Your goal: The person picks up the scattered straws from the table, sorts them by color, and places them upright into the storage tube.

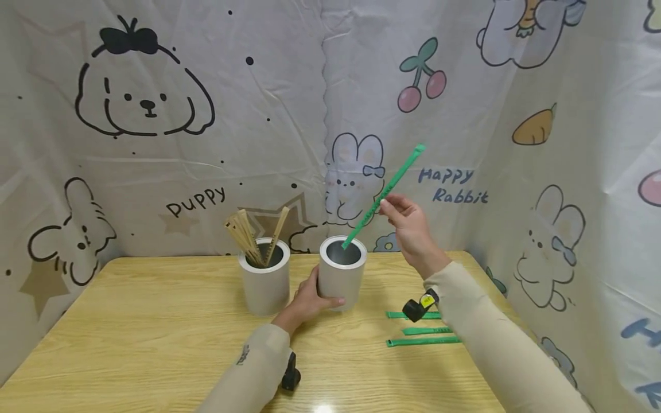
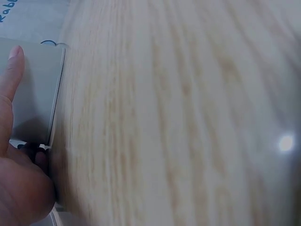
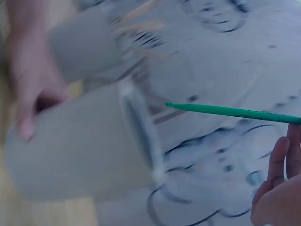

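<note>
My left hand (image 1: 308, 299) grips a white cylindrical holder (image 1: 341, 287) low on its side, the thumb lying across its front. In the head view my right hand (image 1: 410, 226) pinches a slim green wrapped stick (image 1: 384, 195) near its middle. The stick is tilted, its lower end over the holder's mouth; in the right wrist view that end of the green wrapped stick (image 3: 225, 111) stands clear of the rim. A second white holder (image 1: 265, 289) stands to the left with several tan wrapped sticks (image 1: 245, 238) in it. The left wrist view shows the thumb (image 2: 12, 70) against the holder's wall.
On the wooden table (image 1: 155, 332), more green wrapped sticks (image 1: 423, 342) lie at the right, partly hidden under my right forearm. A printed cloth (image 1: 268, 137) hangs behind and along the sides of the table.
</note>
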Demonstrator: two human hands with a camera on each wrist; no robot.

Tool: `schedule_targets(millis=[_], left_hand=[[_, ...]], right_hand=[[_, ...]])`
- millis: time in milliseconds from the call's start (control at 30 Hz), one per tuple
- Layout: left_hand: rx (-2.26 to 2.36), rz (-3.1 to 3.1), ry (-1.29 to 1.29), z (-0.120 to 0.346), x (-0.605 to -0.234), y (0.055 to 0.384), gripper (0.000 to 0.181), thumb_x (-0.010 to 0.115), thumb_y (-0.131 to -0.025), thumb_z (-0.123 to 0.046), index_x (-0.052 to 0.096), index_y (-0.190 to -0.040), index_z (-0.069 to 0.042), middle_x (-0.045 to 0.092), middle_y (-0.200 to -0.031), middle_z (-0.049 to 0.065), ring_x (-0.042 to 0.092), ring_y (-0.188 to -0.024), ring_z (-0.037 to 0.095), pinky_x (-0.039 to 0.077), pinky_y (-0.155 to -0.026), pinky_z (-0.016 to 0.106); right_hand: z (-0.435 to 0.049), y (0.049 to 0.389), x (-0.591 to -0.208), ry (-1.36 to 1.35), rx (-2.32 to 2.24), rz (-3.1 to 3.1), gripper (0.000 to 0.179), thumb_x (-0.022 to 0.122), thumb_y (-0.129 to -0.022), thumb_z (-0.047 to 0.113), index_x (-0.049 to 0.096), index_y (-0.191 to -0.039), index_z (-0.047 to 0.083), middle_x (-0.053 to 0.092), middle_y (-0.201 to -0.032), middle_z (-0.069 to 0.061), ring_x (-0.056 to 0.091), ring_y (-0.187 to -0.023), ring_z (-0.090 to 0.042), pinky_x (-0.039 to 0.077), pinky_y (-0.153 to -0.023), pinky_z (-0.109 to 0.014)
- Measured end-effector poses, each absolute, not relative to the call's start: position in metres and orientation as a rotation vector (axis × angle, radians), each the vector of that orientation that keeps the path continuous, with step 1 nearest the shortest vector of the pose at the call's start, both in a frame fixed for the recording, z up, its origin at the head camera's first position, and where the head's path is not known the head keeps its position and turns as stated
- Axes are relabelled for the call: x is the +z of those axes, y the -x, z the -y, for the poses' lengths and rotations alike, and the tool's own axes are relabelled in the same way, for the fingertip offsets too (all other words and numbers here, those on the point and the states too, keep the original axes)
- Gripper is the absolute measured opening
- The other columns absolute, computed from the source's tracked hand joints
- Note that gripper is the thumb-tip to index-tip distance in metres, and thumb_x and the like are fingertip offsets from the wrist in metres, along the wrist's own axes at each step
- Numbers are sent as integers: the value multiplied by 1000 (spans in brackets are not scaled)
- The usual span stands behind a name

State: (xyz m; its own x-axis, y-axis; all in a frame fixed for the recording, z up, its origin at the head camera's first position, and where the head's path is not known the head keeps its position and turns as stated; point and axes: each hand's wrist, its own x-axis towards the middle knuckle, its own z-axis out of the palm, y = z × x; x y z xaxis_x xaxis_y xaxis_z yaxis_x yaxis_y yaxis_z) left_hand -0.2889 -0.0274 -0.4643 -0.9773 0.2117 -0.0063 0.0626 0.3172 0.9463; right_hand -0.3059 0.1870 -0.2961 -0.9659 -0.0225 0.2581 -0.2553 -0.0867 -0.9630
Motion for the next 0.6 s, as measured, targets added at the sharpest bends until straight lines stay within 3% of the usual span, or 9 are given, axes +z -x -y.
schedule_targets(millis=[67, 167, 233, 333, 467, 600], left_hand=[[1746, -2433, -253, 27, -465, 289, 109, 90, -78, -22, 20, -162, -13, 39, -160, 19, 40, -146, 41, 30, -121, 58], [1741, -2428, -250, 26, -465, 288, 110, 90, -78, -24, 20, -162, -13, 39, -160, 19, 39, -146, 40, 30, -121, 58], [1733, -2432, -249, 26, -465, 288, 109, 89, -78, -24, 20, -162, -13, 38, -161, 19, 39, -146, 40, 29, -122, 57], [1733, -2437, -263, 26, -466, 288, 110, 90, -78, -24, 20, -161, -12, 39, -160, 19, 41, -145, 40, 30, -121, 57], [1747, -2433, -284, 27, -468, 290, 110, 90, -78, -24, 20, -162, -11, 39, -160, 20, 40, -145, 41, 31, -121, 58], [1739, -2432, -266, 29, -469, 292, 110, 90, -78, -26, 20, -162, -13, 38, -161, 19, 39, -146, 41, 28, -122, 59]], right_hand=[[-185, 309, -311, -266, 2076, 2150, 12, 58, -104, 16, 65, -112, 12, 69, -94, 9, 60, -97, -9, 39, -104, -30], [-187, 311, -333, -184, 1913, 2394, 32, 59, -103, 21, 61, -128, 1, 69, -118, -6, 60, -116, -21, 37, -117, -46], [-193, 312, -344, -160, 1824, 2544, 39, 59, -104, 25, 60, -133, 0, 62, -135, -15, 55, -128, -30, 35, -120, -52], [-210, 311, -355, -181, 1706, 2702, 42, 57, -104, 30, 60, -137, 3, 55, -145, -18, 47, -139, -35, 32, -121, -57], [-249, 305, -366, -325, 1556, 2841, 42, 56, -105, 29, 60, -137, 3, 56, -144, -20, 51, -135, -38, 38, -117, -58], [-299, 293, -388, -507, 1418, 2976, 38, 60, -103, 21, 62, -133, -1, 62, -135, -24, 61, -109, -29, 52, -99, -49]])
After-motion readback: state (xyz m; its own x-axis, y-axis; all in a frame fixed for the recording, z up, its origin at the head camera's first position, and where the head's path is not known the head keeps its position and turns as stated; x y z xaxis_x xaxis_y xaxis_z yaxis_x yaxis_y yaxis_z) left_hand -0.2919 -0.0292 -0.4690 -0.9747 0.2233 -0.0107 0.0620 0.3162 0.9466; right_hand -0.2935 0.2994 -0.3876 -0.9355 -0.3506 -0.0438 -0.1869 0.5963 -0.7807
